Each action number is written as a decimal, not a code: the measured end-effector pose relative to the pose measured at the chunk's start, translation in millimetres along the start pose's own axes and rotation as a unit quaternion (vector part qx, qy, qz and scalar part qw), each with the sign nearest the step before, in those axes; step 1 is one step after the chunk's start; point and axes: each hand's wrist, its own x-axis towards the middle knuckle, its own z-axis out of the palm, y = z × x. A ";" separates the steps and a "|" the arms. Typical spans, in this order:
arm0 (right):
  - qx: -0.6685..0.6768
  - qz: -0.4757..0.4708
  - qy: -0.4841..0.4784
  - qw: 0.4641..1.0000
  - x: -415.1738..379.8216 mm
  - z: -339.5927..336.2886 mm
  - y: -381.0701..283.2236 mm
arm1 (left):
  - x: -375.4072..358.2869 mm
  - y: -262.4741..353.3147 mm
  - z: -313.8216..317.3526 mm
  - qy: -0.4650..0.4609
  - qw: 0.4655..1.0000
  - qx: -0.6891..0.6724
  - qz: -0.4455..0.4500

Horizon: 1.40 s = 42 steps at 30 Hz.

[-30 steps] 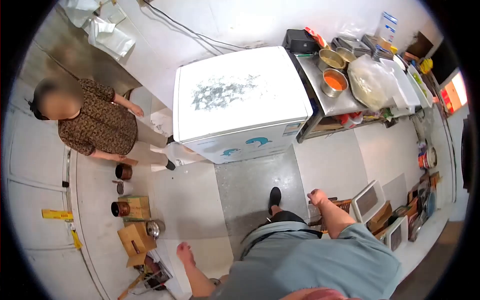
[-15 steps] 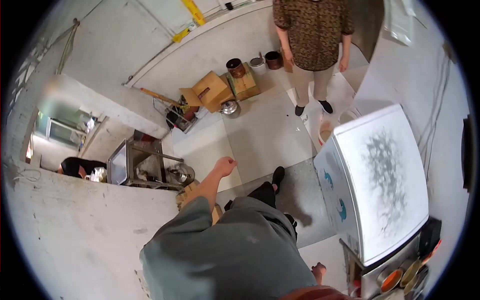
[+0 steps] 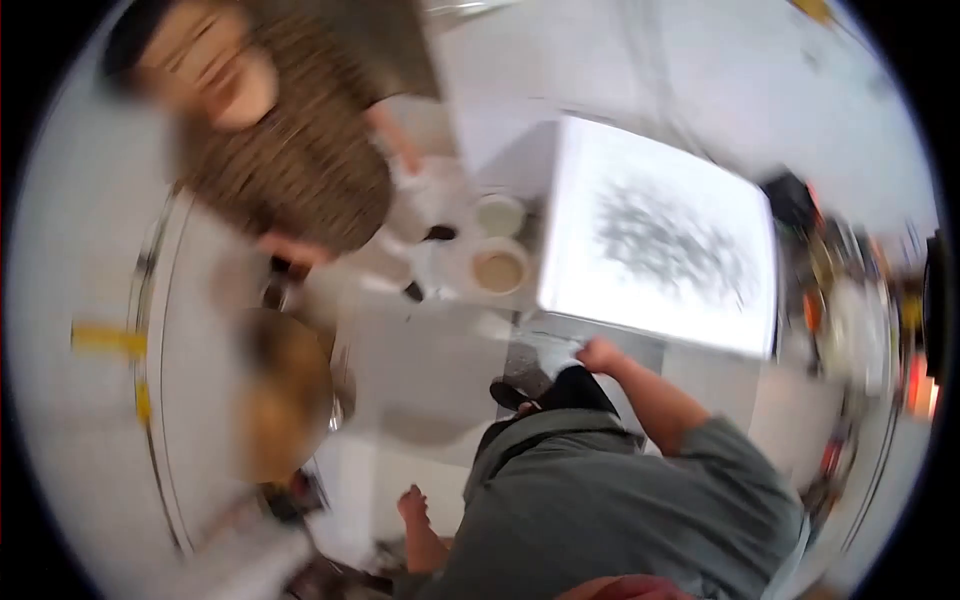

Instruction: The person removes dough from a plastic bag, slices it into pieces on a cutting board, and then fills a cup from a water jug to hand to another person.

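Bent fingers show on the right hand [image 3: 600, 355] and left hand [image 3: 412, 503], too blurred to tell how tightly they close. White chest [image 3: 590, 270] with a dark-smudged top stands right of centre; the right hand is near its lower edge, contact unclear, the left well apart, at lower centre-left.

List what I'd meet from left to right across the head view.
Yellow strip, another person's brown top, the wearer's left hand, round tub with tan contents, big white box with smudged lid, bright red patch.
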 end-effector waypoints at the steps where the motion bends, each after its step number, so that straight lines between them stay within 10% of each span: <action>1: 0.045 -0.027 0.005 0.999 17.7 1.1 -26.6 | 9.7 30.9 -1.9 0.014 0.999 -0.040 0.006; 14: 0.078 -0.225 -0.007 0.971 113.3 -43.0 -326.8 | 114.8 304.3 -67.7 -0.061 0.986 0.032 0.152; 17: 0.072 -0.303 -0.085 0.946 124.5 -57.0 -396.4 | 153.8 358.6 -85.8 0.007 0.905 0.089 0.416; 19: 0.142 -0.339 -0.059 0.928 144.9 -49.2 -425.9 | 129.1 423.8 -97.9 0.052 0.957 0.123 0.259; 24: 0.028 -0.265 -0.218 0.939 193.9 -69.8 -525.3 | 179.6 540.8 -126.8 0.093 0.952 -0.051 0.287; 30: 0.007 -0.274 -0.178 0.945 275.3 -2.8 -627.0 | 335.5 664.9 -265.4 0.165 0.928 -0.145 0.302; 42: 0.045 0.007 -0.077 0.996 275.5 -17.7 -754.2 | 608.8 921.4 -501.2 0.468 0.816 -0.011 0.339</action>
